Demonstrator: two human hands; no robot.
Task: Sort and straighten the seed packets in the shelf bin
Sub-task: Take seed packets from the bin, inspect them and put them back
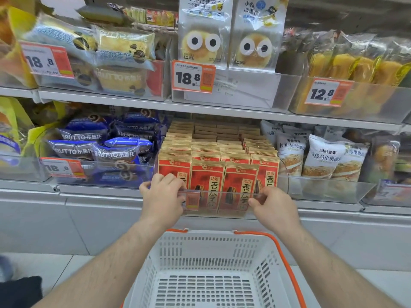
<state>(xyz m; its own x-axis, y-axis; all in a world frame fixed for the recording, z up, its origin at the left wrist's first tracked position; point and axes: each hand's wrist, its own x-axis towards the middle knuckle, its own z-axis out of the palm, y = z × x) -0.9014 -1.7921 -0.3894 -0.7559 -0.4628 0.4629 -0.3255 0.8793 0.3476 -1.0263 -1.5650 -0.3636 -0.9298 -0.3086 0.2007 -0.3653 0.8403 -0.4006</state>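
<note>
1. The clear shelf bin [283, 185] sits at the front edge of the lower shelf.
2. Red-and-kraft sunflower seed packets [241, 185] stand upright in four rows inside it.
3. The left hand [163, 195] grips the bin's front left corner, fingers curled over the rim.
4. The right hand [274, 206] grips the front right corner likewise.
5. A white shopping basket [213, 247] sits below.

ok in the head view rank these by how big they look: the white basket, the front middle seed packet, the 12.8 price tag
1. white basket, largest, though it is nearest the camera
2. front middle seed packet
3. 12.8 price tag, smallest
</note>
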